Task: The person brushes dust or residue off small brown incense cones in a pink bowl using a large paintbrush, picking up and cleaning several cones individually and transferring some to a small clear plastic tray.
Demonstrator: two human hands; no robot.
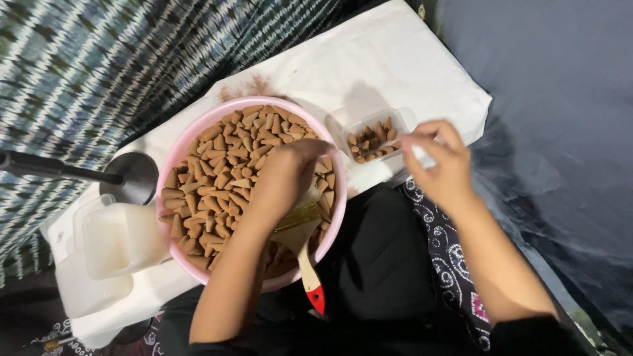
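A pink round bowl (pixel 178 155) full of brown cone-shaped pieces (pixel 221 171) sits on a white cloth. My left hand (pixel 283 181) reaches into the bowl, fingers curled down among the cones on its right side. My right hand (pixel 442 161) hovers at the right edge of a small clear plastic box (pixel 405 122) that holds a few cones (pixel 371 144); its fingers are pinched, and whether they hold a cone is too blurred to tell. A brush with a wooden handle and red tip (pixel 310 270) leans on the bowl's near rim under my left wrist.
Stacked translucent plastic boxes (pixel 115 240) stand left of the bowl. A black round base with a dark rod (pixel 132 177) lies beside them. White cloth (pixel 395 66) covers the surface; patterned fabric (pixel 99 66) lies at far left, dark blue fabric (pixel 560 99) at right.
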